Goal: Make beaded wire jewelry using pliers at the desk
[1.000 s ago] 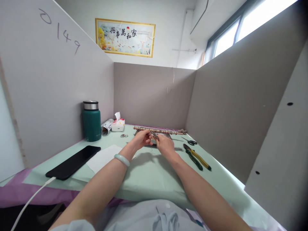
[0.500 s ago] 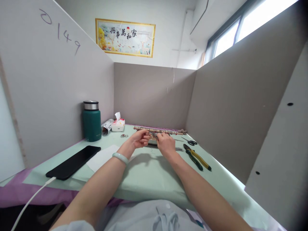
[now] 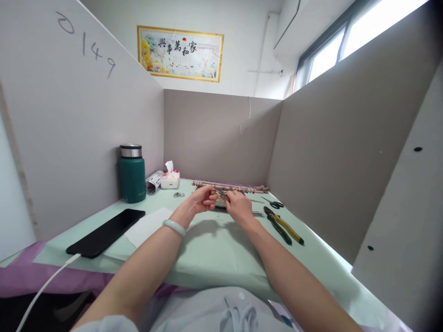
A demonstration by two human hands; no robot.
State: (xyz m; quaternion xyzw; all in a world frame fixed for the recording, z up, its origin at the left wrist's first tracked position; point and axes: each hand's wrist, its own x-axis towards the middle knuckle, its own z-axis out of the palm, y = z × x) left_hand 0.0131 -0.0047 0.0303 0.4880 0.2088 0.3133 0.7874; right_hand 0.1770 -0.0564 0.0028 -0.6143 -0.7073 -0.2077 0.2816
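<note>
Both hands meet at the far middle of the green table mat (image 3: pixel 214 249). My left hand (image 3: pixel 202 200) is closed in a pinch on something small that I cannot make out. My right hand (image 3: pixel 238 206) is closed round a thin metal tool (image 3: pixel 220 193) whose tip points at the left fingers. They work just above a small dark tray (image 3: pixel 221 203), mostly hidden by the hands. Behind them a long string of beads (image 3: pixel 228 187) lies along the back. A pale jade bangle (image 3: pixel 175 227) sits on my left wrist.
Green-and-yellow pliers (image 3: pixel 284 226) and small scissors (image 3: pixel 273 202) lie to the right. On the left are a black phone (image 3: pixel 105 233) on a white cable, white paper (image 3: pixel 148 226), a green flask (image 3: pixel 132 174), a tissue pack (image 3: pixel 170 179). Grey partition walls enclose three sides.
Both hands have shifted slightly away from me, toward the bead string, and stay pinched together. Nothing else has moved.
</note>
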